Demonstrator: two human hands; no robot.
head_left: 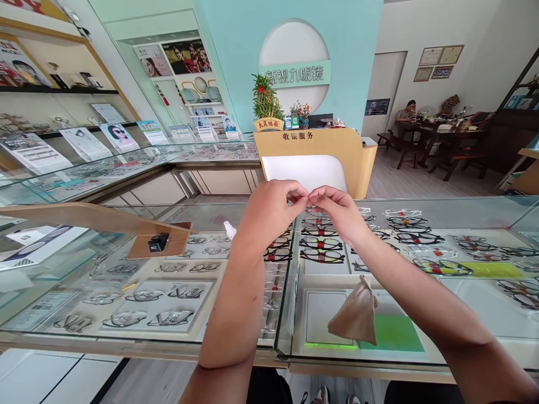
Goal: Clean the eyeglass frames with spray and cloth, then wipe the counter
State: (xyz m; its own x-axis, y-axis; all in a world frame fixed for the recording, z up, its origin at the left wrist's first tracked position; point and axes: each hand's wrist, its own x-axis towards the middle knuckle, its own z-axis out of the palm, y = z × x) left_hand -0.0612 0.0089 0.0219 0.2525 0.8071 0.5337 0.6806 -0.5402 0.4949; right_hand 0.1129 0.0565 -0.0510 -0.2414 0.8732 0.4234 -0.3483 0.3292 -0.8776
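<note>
My left hand [275, 210] and my right hand [337, 210] are raised above the glass display counter [290, 336], their fingertips meeting in a pinch. Whatever lies between the fingers, if anything, is too small or hidden to make out. Below my right forearm a crumpled beige cloth [356, 314] rests on the glass. Close to my left wrist a white bottle tip [229, 229] shows, the rest of it behind the wrist. Under the glass, beneath both hands, lie rows of eyeglasses [322, 244] with red tags.
At the left a wooden board [105, 219] with a small black box [158, 242] stands on the counter. More eyeglasses [170, 318] lie inside the case. Ahead is a cashier desk [311, 143] with a plant [266, 98]. A person [407, 111] sits by a dark table at the back right.
</note>
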